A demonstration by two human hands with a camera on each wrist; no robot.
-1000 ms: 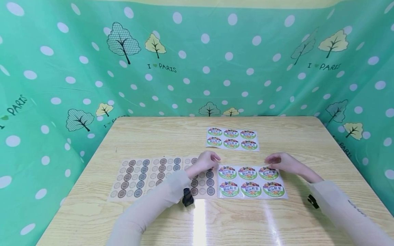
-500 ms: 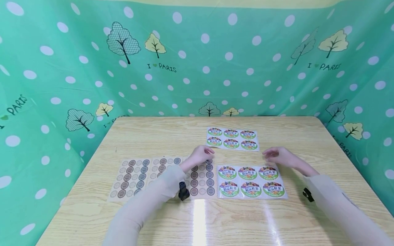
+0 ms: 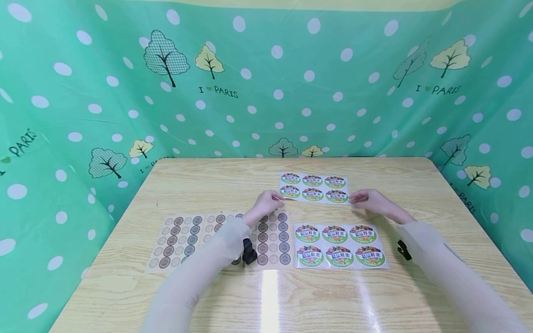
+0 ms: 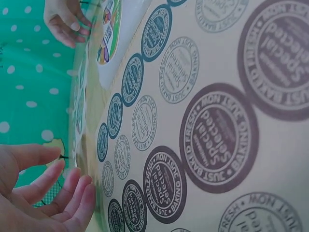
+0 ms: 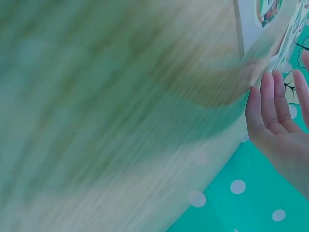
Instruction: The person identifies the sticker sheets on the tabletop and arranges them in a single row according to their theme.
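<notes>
A sheet of round fruit stickers (image 3: 313, 188) lies toward the back of the table, printed in two rows. My left hand (image 3: 266, 204) is at its near left corner, fingers loosely bent, with a gap between thumb and fingers in the left wrist view. By the near right corner is my right hand (image 3: 372, 201); its fingers look relaxed in the right wrist view. Whether either hand touches the sheet is hard to tell. A second fruit sticker sheet (image 3: 339, 246) lies nearer, below the hands. My left forearm partly covers the brown round-label sheets (image 4: 203, 140).
Several beige sheets of small round labels (image 3: 176, 241) lie side by side on the left of the wooden table (image 3: 333, 300). A green dotted curtain (image 3: 258, 115) surrounds its back and sides. Black wrist straps (image 3: 249, 252) show at both wrists.
Both hands have moved away from the nearer fruit sticker sheet, going farther back to the sides of the far one. The sheets have stayed in place.
</notes>
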